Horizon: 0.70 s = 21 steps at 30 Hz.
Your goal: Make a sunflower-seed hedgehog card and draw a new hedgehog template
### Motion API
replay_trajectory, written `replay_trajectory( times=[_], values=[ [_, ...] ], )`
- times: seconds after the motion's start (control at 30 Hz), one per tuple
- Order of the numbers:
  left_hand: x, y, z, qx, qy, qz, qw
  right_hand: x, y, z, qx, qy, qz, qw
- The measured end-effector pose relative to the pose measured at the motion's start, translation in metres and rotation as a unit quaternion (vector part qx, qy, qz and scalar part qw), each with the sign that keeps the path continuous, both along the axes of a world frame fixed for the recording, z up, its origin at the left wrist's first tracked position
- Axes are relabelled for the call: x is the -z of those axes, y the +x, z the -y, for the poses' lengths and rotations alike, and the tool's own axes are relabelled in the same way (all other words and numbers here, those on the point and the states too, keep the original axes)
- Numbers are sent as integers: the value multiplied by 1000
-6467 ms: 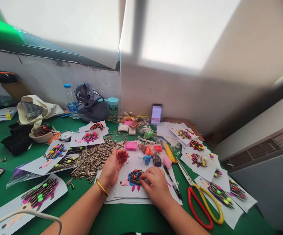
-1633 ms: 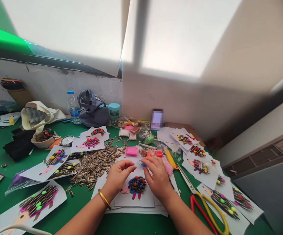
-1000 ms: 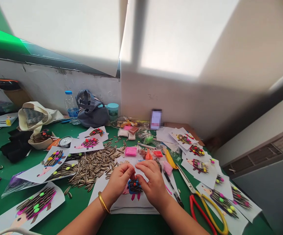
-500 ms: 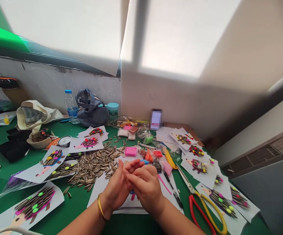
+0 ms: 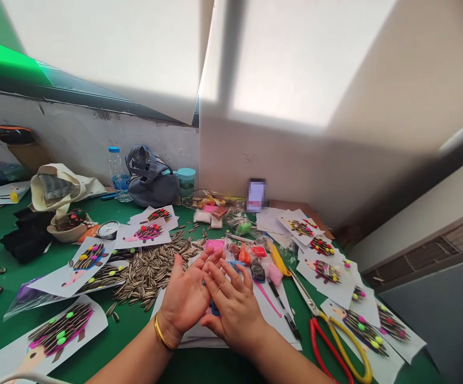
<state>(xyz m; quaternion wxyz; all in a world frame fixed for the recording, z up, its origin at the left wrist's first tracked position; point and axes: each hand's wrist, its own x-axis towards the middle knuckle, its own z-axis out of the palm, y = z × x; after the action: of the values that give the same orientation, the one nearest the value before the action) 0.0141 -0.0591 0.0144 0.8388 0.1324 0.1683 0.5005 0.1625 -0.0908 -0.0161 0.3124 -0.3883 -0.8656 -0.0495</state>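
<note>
My left hand [image 5: 189, 293] is turned palm up with its fingers stretched out. A tiny blue ball [image 5: 203, 282], seemingly modelling clay, shows on that palm beside the fingers of my right hand [image 5: 231, 301]. Those right fingers are extended too and lie across the left fingers, palm down. Both hands hover over white paper [image 5: 271, 325]; a blue shape on it peeks out between them, mostly hidden. Just beyond the fingertips are soft clay packs, among them red [image 5: 257, 251], orange [image 5: 244, 256], black [image 5: 257, 271] and pink [image 5: 275, 274] ones.
Sunflower seeds [image 5: 155, 266] are heaped left of the paper. Hedgehog pictures with seed spines [image 5: 61, 328] lie on both sides. Scissors [image 5: 315, 314], a pen [image 5: 281, 304] and a yellow cutter [image 5: 280, 261] lie right. A phone [image 5: 256, 196], bag [image 5: 151, 184] and bottle [image 5: 118, 176] stand behind.
My right hand has gone from curled fingers to flat, extended ones. My left palm has opened up more, and the tiny blue ball is now visible on it.
</note>
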Motion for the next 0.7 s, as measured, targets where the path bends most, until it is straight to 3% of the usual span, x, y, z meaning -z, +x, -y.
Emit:
replay_trajectory(
  times=[0.13,0.3,0.47,0.6,0.7],
  values=[
    [0,1,1,-5,-7,10,1000,-1,1,1,-47,13,3,999],
    [1,0,0,1,11,-11,1000,-6,2,0,-7,8,16,1000],
    [1,-2,-2,-14,5,2,1000,0,1,2,-45,21,4,999],
    [-1,-1,-2,-6,-15,1,1000,1,1,2,-6,11,5,1000],
    [-2,-2,-2,-28,-6,12,1000,0,3,3,-23,20,5,1000]
  ],
)
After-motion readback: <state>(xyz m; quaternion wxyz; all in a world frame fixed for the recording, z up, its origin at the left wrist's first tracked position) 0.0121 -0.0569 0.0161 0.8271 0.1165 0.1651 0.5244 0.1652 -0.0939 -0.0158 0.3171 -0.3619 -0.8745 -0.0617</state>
